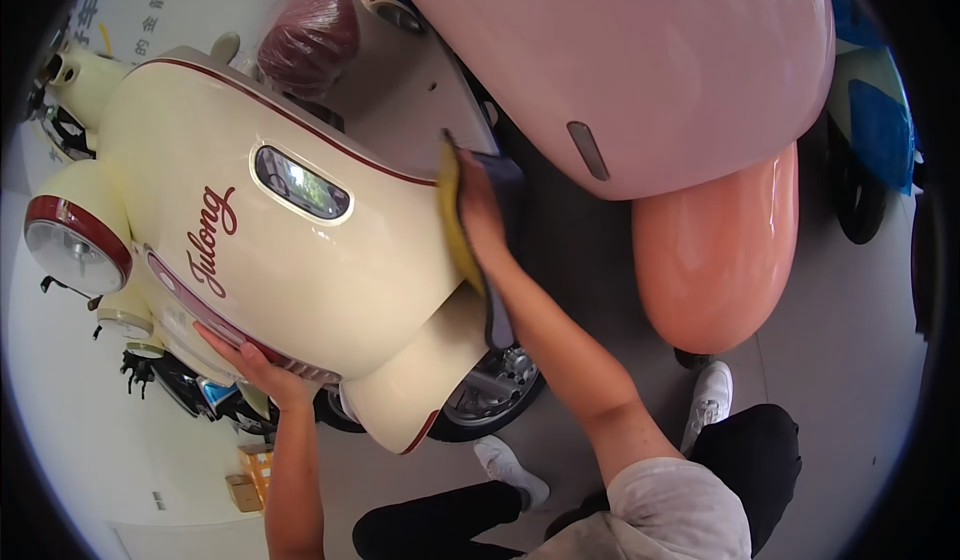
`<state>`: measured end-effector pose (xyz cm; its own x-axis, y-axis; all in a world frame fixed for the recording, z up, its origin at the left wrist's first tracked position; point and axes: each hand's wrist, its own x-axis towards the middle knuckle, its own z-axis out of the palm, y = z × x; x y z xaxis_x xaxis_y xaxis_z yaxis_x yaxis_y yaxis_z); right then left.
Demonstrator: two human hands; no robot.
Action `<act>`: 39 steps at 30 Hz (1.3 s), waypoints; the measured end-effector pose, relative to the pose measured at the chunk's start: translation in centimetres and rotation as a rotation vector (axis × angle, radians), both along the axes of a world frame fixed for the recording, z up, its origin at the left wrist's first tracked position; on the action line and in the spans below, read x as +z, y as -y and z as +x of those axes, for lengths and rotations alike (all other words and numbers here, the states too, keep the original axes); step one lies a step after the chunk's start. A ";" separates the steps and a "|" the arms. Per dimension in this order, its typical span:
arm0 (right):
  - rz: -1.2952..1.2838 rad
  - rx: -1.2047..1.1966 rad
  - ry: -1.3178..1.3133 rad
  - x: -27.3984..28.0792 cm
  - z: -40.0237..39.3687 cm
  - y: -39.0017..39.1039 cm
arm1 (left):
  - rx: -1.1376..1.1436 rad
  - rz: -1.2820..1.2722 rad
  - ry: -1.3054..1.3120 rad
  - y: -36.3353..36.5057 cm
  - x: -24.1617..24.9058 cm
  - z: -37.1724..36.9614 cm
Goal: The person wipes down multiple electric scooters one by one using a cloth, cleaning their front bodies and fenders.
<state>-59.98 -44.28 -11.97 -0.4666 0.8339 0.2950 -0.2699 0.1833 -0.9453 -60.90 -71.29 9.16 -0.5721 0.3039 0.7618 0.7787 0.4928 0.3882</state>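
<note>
A cream scooter [330, 290] with red trim and "Julong" lettering fills the left and middle of the view. My left hand [265, 375] lies against its front panel near the red strip, fingers stretched out. At the edge of the body shell, my right hand [482, 210] grips a cleaning cloth [455, 225], yellow on one side and dark grey on the other, pressed along that edge. Part of the cloth hangs below my wrist. An oval glossy inset [302, 182] sits between my hands on the shell, and the round headlight [75, 245] is at the far left.
A pink scooter [680, 70] with a coral front fender [715, 260] stands close on the right. A plastic-wrapped maroon seat [308, 35] shows at the top. Cardboard boxes [250, 478] lie on the floor at lower left. A blue-covered scooter [880, 130] is at far right.
</note>
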 end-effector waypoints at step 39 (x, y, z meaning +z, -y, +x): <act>0.102 -0.013 0.038 18.8 5.4 0.5 | 0.010 0.004 -0.005 -0.5 0.0 0.2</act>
<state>-54.55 -44.76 6.87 -0.4680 0.8065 0.3612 -0.2315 0.2826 -0.9309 -60.73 -70.79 9.12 -0.5713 0.2953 0.7658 0.7756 0.4996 0.3860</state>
